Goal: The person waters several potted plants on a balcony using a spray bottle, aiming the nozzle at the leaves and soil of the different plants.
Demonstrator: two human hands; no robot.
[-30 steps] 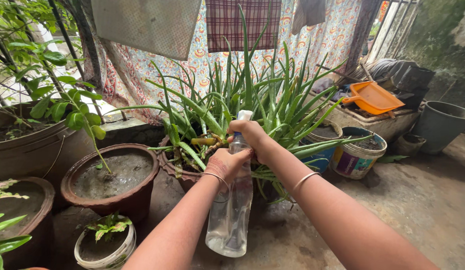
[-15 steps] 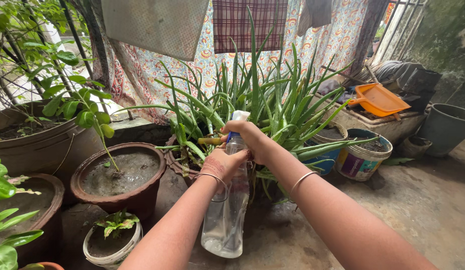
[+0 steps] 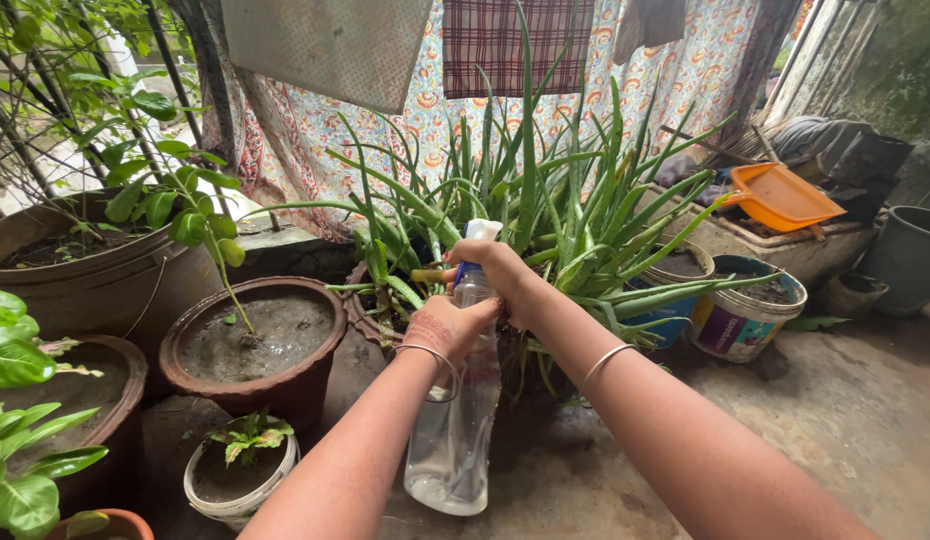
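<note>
At the centre of the view, the left hand (image 3: pixel 447 327) was clasped around the upper body of a clear plastic spray bottle (image 3: pixel 455 430), while the right hand (image 3: pixel 497 272) gripped the bottle's neck and white trigger head at about one o'clock from the left hand. Both hands were closed on the bottle, which hung nearly upright, its base toward six o'clock, a little water showing at the bottom. Thin metal bangles sat on each wrist. Just beyond the hands, at twelve o'clock, spread a big aloe plant (image 3: pixel 545 210) with long green spiky leaves. At nine o'clock stood a brown clay pot (image 3: pixel 253 345) of bare soil with one thin stem, and at seven o'clock a small white pot (image 3: pixel 235 475) with a seedling. At three o'clock sat a painted bucket (image 3: pixel 742 310), with an orange dustpan (image 3: pixel 782 197) farther off at two o'clock.
</note>
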